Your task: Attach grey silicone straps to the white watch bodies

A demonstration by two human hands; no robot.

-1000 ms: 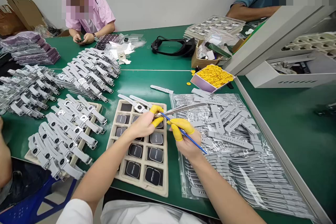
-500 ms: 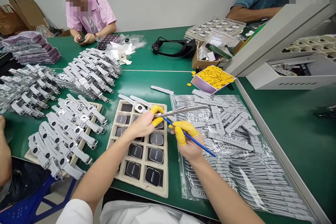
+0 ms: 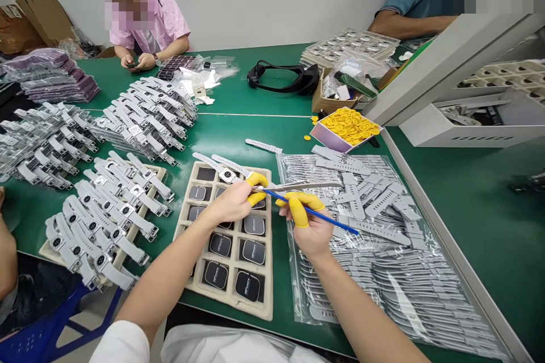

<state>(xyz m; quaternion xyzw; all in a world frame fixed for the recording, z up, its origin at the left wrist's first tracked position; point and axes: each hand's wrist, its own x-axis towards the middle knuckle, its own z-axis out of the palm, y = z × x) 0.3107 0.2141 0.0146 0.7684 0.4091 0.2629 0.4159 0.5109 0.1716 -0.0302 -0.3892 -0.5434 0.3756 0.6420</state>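
Note:
Yellow finger cots cover the fingertips of both hands. My left hand (image 3: 232, 202) is closed, pinching a light grey watch strap (image 3: 310, 185) that sticks out to the right; whether a watch case is attached is hidden by the fingers. In my right hand (image 3: 314, 232) is a thin blue pen-like tool (image 3: 338, 223), its tip touching or very close to the pinched end of the strap. Under my left hand lies a beige compartment tray (image 3: 267, 307) with dark square watch faces (image 3: 254, 252) in its pockets. Two watches with straps (image 3: 225, 173) rest across its far end.
Clear bags of grey straps (image 3: 409, 295) lie at the right, loose straps (image 3: 381, 201) on top. Beyond them stands a box of yellow finger cots (image 3: 349, 126). Stacked trays of assembled watches (image 3: 102, 221) fill the left. A person in pink (image 3: 149, 11) sits across the table.
My right hand has shifted slightly right, and the blue tool lies at a flatter angle. The strap's free end has tipped down a little. My left hand stays nearly still.

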